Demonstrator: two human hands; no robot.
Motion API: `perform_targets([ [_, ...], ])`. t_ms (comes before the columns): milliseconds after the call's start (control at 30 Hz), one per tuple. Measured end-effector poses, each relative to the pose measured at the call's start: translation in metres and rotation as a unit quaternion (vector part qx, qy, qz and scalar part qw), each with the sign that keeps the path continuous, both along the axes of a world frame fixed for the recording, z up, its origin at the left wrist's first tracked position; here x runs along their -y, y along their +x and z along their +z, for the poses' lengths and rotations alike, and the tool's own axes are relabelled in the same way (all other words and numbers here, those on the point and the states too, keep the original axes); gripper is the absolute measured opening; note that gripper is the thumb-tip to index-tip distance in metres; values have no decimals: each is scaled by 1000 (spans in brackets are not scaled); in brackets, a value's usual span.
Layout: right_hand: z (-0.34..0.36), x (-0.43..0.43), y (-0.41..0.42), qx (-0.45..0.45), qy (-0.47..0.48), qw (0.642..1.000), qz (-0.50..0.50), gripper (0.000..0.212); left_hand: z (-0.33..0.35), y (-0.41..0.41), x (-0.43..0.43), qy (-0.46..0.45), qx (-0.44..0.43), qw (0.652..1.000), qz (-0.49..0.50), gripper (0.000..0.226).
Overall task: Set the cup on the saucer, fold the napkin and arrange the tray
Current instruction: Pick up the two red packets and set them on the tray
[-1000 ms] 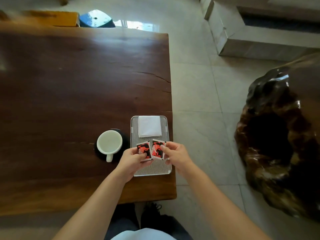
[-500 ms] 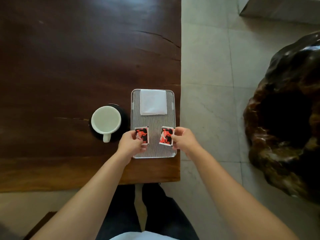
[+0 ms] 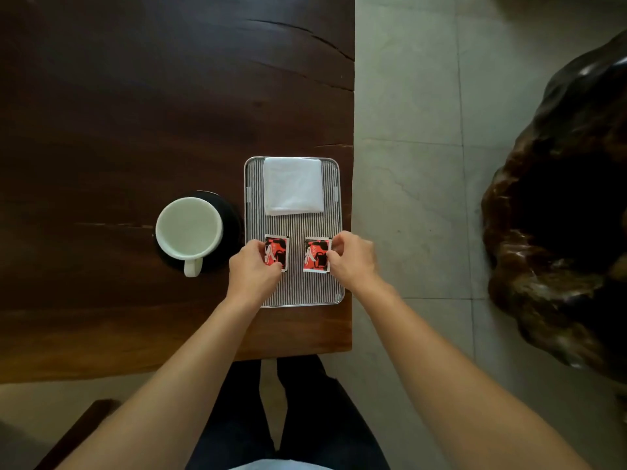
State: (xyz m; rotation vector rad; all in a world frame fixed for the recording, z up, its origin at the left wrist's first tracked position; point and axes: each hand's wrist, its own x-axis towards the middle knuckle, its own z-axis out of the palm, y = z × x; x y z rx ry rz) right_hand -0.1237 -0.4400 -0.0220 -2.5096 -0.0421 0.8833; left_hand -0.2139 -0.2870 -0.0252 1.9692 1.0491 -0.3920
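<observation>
Packets lie pinched in each hand's grip on tray.

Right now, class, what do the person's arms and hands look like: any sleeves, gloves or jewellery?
Both forearms are bare with no sleeves in view. The left hand and right hand wear no gloves, and no rings, watch or bracelet can be seen.

Tray: silver, fine dark striping. Napkin: plain white. Two packets: red and black print, white edges. Cup: white. Saucer: black. Table: dark reddish-brown wood grain.
</observation>
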Motion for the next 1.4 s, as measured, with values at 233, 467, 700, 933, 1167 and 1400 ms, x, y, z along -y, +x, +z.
perform_targets([
  [233,10,4,-6,78,-3,994,79,13,18,2,4,129,-37,980,-146,24],
  [467,-7,-4,-13,111,-10,966,231,40,3,0,10,176,54,961,-204,46],
  [700,-11,-1,-11,138,-39,942,304,47,-3,-5,8,202,63,953,-219,55],
  [933,-10,-1,-11,144,-47,937,314,51,-4,-5,6,206,63,949,-228,57],
  [1167,-11,-1,-17,153,-41,945,287,53,-2,-7,8,213,68,947,-233,57],
  [1400,-2,-1,-21,139,-21,955,262,45,5,-10,6,195,77,954,-216,57],
])
